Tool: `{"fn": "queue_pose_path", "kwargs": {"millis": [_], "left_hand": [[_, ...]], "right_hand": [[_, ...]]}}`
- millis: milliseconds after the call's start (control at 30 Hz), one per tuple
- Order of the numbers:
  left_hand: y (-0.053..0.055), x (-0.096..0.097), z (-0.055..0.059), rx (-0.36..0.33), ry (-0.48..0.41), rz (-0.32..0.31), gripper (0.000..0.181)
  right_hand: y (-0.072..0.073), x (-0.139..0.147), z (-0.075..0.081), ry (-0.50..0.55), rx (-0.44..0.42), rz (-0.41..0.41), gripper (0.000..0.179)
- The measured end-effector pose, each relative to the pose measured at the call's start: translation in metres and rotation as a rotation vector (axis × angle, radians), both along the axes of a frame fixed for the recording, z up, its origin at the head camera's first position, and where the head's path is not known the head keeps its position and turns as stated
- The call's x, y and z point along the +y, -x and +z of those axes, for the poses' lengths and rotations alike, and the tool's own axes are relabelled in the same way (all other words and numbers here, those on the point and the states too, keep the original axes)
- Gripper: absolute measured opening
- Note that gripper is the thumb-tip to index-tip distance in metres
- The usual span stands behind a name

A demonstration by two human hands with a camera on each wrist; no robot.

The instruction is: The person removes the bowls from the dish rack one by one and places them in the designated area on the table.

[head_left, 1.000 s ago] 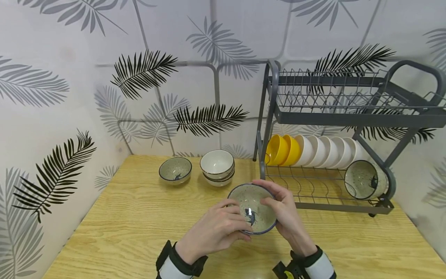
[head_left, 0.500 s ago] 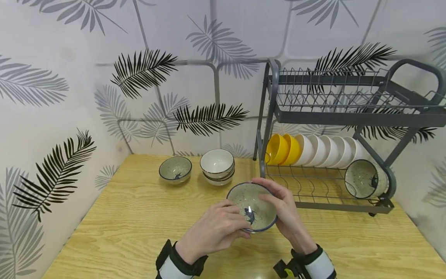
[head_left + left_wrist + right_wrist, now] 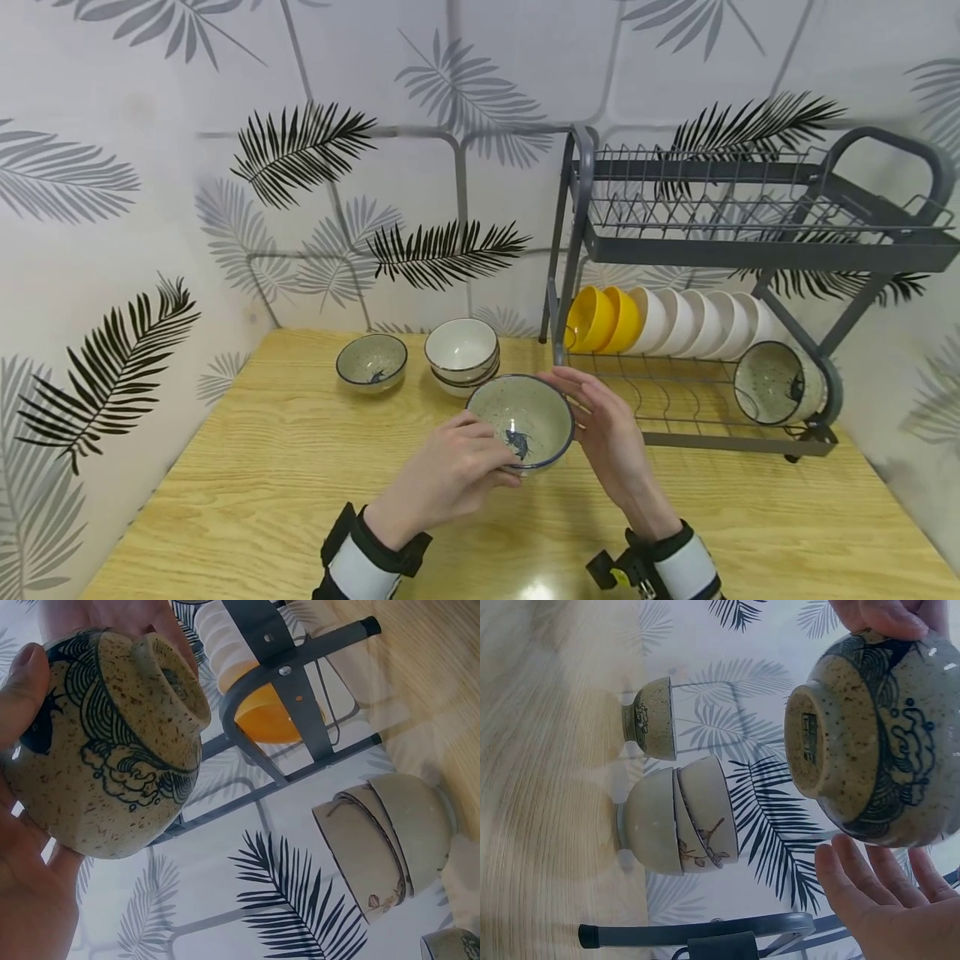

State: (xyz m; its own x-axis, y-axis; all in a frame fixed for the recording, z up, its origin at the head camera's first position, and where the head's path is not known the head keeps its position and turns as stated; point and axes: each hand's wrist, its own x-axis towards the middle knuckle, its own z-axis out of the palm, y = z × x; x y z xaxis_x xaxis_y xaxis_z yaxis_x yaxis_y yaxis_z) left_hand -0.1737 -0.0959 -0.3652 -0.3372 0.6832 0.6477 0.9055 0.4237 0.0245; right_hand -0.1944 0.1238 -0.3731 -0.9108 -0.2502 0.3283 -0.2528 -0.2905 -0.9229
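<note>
Behind everything you have a pale wall (image 3: 525, 83) printed with black and grey fern leaves, filling the upper part of the head frame. Below it, your wood-grain surface (image 3: 262, 500) spreads across the bottom. At the right stands a two-tier grey dish rack (image 3: 750, 252). Its lower tier carries a row of white bowls (image 3: 701, 325) on edge, with two yellow bowls (image 3: 589, 321) at the row's left end.

Lower centre, your left grip (image 3: 450, 467) holds a speckled bowl, fingers hooked over its rim and thumb outside. Your right grip (image 3: 607, 433) is spread beside the bowl's right edge, fingers extended; you cannot tell whether they touch it.

Left of the rack sits a stack of brown-rimmed white bowls (image 3: 461, 354). Just in front of it, raised above the surface, is the speckled bowl (image 3: 532, 417) you hold, its mouth tilted to the head camera, showing a blue figure inside. Another speckled bowl (image 3: 768, 385) lies on its side at the rack's lower right, and a third speckled bowl (image 3: 372, 364) stands upright just left of the stack. Smallest is the square mark (image 3: 810, 738) on the held bowl's foot, seen from your right wrist.
</note>
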Motion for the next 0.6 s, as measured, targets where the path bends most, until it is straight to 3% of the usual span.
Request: {"fn": "queue_pose_path", "kwargs": {"millis": [200,333,433,600], "left_hand": [[0.009,-0.011,0.000,0.005,-0.041,0.038,0.010],[0.016,-0.018,-0.002,0.046,-0.071,0.077,0.010],[0.022,-0.024,-0.004,0.078,-0.094,0.116,0.010],[0.029,-0.036,-0.006,0.060,-0.119,0.196,0.010]], "right_hand": [[0.000,0.003,0.002,0.007,-0.038,0.001,0.046],[0.001,0.004,0.003,0.032,-0.022,0.011,0.046],[0.002,0.004,0.004,0.055,-0.014,0.015,0.045],[0.002,0.006,0.004,0.076,-0.015,0.018,0.042]]}}
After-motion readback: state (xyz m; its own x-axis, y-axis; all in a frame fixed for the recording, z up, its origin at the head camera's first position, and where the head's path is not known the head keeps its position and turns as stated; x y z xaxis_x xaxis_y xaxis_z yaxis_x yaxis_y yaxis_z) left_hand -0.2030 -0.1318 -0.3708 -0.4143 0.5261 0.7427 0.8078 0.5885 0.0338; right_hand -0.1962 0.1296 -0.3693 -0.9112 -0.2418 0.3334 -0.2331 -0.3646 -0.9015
